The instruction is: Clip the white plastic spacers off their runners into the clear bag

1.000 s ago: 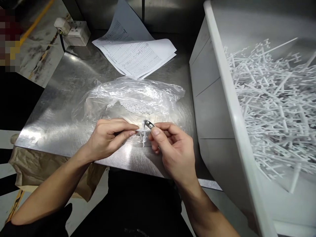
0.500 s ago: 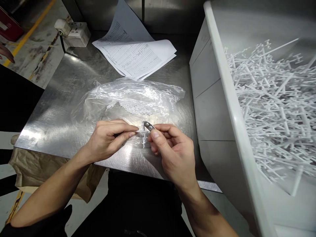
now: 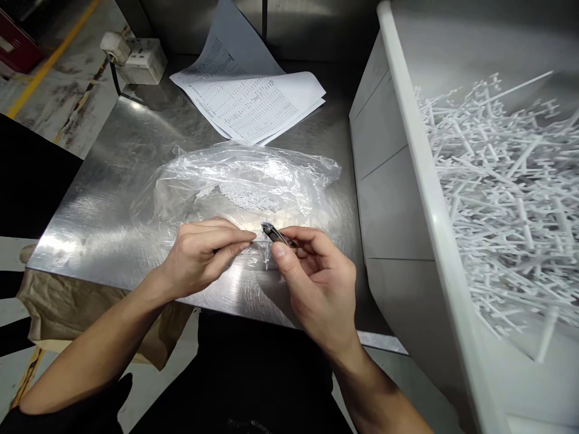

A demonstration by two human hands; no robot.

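Note:
Between its thumb and fingers, my left hand (image 3: 208,250) pinches a thin white plastic sprue (image 3: 266,256) with small branches. A metal nail clipper (image 3: 277,233) is held in my right hand (image 3: 316,271), thumb against the lever. The clipper's jaws are at the upper part of the sprue; whether they touch it I cannot tell. Both hands are above the near edge of a clear plastic bag (image 3: 298,166). Inside or on the bag is a heap of small white pieces (image 3: 248,198).
A steel table (image 3: 104,193) carries printed sheets (image 3: 262,102) and a power socket block (image 3: 145,60). On the right stands a large white bin (image 3: 398,211) full of white plastic sprues (image 3: 511,199). Brown paper (image 3: 72,307) lies below the table's left front edge. A person's dark clothing (image 3: 36,175) shows at left.
My right hand has turned the clipper, so its lever now shows side-on and darker. The left hand has shifted very slightly right. The other person's hand at far left has gone from view.

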